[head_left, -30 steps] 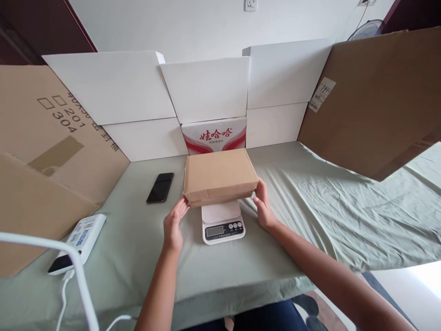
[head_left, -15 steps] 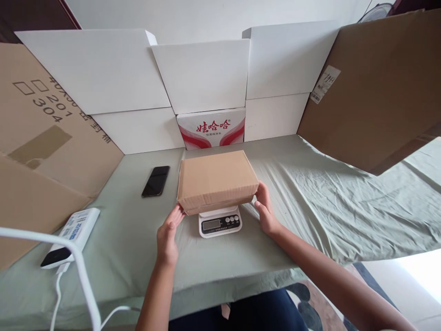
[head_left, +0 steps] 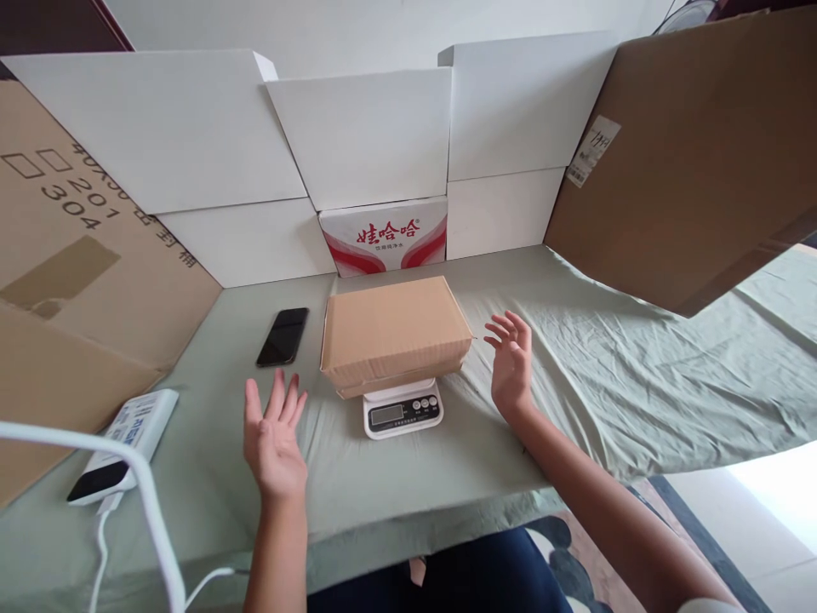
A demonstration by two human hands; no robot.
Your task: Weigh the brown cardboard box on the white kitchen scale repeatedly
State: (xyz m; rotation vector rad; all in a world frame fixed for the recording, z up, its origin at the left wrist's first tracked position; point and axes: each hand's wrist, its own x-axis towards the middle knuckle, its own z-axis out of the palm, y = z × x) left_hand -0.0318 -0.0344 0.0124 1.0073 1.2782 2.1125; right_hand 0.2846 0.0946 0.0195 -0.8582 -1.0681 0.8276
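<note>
Both hands are spread wide and hold nothing: the left hand (head_left: 273, 436) hovers palm forward, fingers fanned, to the left of the brown cardboard box (head_left: 394, 332), and the right hand (head_left: 511, 362) is raised with fingers parted just off the box's right end. Neither touches the box. The box lies flat on a small white kitchen scale (head_left: 402, 409), covering its platform so that only the front strip with the display and buttons shows. The scale stands on the tabletop (head_left: 574, 358), which is covered with a wrinkled pale green cloth. A black phone (head_left: 282, 336) lies face up to the left of the box. Nearer the left edge is a white power strip (head_left: 124, 444) with a white cable. Behind the box stands a red-and-white printed carton (head_left: 383, 236), flanked by white cartons and large brown cardboard sheets.
</note>
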